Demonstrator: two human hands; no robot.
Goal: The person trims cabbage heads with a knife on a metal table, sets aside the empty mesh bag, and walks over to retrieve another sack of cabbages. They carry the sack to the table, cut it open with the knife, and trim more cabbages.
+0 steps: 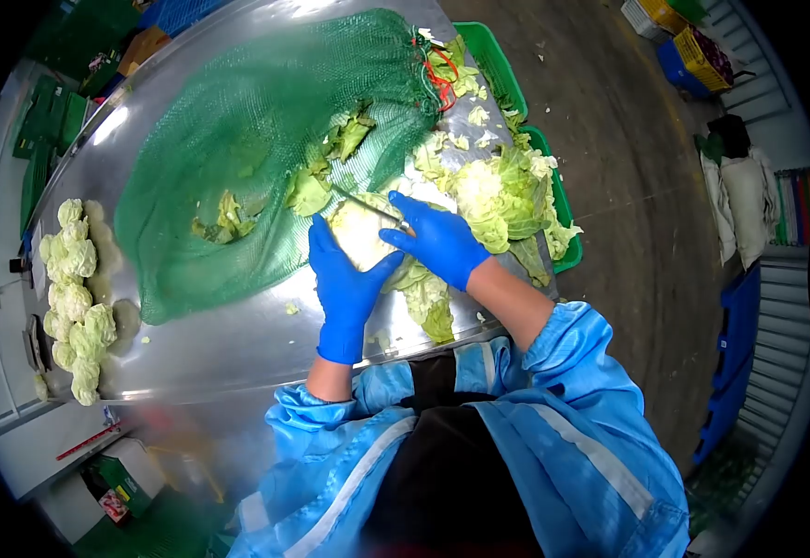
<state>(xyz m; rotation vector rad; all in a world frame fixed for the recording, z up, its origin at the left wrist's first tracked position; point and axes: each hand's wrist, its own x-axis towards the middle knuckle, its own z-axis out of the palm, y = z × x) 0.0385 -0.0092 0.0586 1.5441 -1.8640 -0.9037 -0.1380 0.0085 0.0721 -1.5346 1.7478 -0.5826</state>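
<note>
Clearly, two blue-gloved hands are mine, and both are occupied. My left hand (342, 288) is curved around one cabbage (358, 232), fingers on its one side and thumb on the other. My right hand (442, 242) is closed on the handle of one knife (365, 205), whose thin dark blade points away from me and passes over the upper part of this cabbage. The cabbage is near the front edge of one metal table (228, 358), between my two hands; it looks pale, yellow-green to nearly white, rounded, and partly covered by my gloves. Beyond it lies one green net bag (237, 121), with red ties (442, 79) at its end, and with some darker leaves (230, 219) which are in it or under it, I cannot tell. To the right is one heap of loose leaves (498, 200), and just beside the table are two green crates (493, 70). At the far left stand about a dozen pale cabbage heads (75, 298), close together; they overlap, so my count is not exact.
</note>
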